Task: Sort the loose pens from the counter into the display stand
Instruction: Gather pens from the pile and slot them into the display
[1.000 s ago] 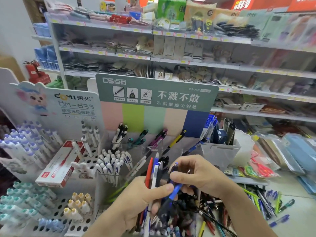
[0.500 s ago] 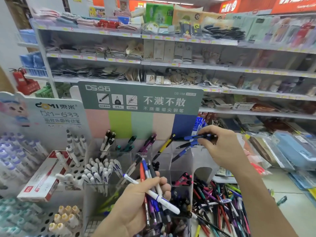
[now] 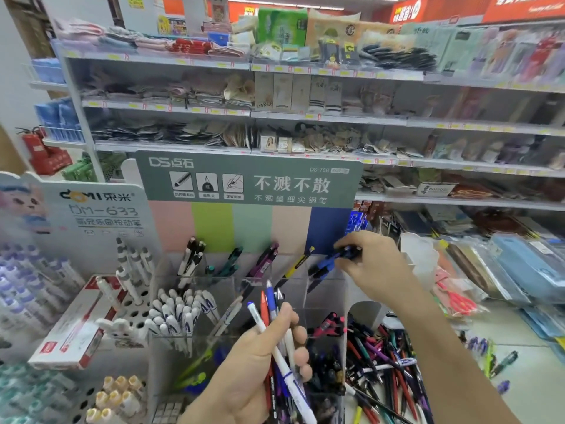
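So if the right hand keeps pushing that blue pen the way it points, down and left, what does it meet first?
Most likely the blue pens already standing in the stand's rightmost back compartment; the right hand holds its blue pen just above them. Depth is unclear.

The display stand sits at the middle of the worktop, its header board rising behind the compartments; the right hand reaches over the rear right compartment, pinching a pen that leans into it; the left hand is in front of the stand, gripping a bundle of pens; the loose pens lie heaped to the right of the stand; a second stand is to its left; store shelves run behind everything.
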A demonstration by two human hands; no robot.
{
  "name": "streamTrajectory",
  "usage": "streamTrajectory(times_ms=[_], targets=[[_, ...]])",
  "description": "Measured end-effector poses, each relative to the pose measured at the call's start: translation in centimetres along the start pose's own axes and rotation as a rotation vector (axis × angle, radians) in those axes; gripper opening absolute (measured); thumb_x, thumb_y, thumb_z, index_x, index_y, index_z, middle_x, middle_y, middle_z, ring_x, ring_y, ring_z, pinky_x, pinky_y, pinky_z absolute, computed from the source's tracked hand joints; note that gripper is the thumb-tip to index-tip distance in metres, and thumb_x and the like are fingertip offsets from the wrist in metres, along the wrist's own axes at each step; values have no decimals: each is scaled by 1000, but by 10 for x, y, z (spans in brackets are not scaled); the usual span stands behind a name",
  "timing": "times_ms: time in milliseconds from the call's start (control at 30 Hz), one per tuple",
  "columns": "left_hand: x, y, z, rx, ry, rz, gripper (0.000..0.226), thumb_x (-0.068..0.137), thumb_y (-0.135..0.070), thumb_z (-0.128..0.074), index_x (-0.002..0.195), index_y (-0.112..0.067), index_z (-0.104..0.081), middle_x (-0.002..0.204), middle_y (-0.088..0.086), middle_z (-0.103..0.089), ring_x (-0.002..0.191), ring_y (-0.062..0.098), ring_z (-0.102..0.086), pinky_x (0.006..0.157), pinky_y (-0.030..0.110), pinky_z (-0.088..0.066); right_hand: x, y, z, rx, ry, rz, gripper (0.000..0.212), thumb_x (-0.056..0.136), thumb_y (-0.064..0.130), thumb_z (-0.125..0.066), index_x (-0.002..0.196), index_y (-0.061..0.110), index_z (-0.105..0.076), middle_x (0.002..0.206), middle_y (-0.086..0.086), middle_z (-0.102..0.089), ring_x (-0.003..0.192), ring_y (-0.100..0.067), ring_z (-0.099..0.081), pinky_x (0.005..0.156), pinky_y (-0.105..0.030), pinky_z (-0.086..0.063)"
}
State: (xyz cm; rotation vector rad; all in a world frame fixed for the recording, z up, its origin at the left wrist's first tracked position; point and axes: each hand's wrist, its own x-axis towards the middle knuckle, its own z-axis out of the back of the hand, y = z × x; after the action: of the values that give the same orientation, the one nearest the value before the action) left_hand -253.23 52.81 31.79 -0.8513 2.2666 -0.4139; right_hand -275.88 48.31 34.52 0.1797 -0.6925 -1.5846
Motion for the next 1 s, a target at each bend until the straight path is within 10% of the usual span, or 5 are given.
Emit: streamTrajectory(times_ms=[167,367,600,867,1000], targets=[[-3,0,11,-21,90,128,27,79,-10,-69,103,-1,-62,84,17,-57,59,30,-55,57,39,-52,-43,18,-15,177,-380,22,24,85,8,-78,105,18,-71,97,6,-63,86,-4,-63,78,-12,-49],[0,19,37,396,-36,-82,30,77,-25,-68,91,0,-77,83,17,-75,67,25,-73,55,26,-56,-133,42,-50,787,271,-231,15,78,36,-83,90,34,-73,80,1,-71,70,-18,-65,69,-35,-55],[-3,41,66,691,-76,-35,47,79,-43,-59,104,-6,-73,88,17,-77,75,23,-76,62,23,-57,-154,36,-76,912,315,-369,45,63,37,-89,104,42,-70,89,9,-64,73,-13,-58,68,-29,-51],[-14,43,72,724,32,47,18,95,-10,-52,87,-7,-67,63,-2,-74,58,3,-71,53,12,-51,-157,28,-79,834,422,-360,38,69,30,-93,102,34,-74,87,3,-68,75,-16,-58,70,-33,-50],[-15,42,82,613,31,50,13,91,-11,-66,96,-7,-77,83,14,-77,70,20,-75,60,24,-57,-154,29,-81,852,429,-404,40,74,11,-86,109,23,-71,85,5,-68,73,-16,-57,72,-44,-52]])
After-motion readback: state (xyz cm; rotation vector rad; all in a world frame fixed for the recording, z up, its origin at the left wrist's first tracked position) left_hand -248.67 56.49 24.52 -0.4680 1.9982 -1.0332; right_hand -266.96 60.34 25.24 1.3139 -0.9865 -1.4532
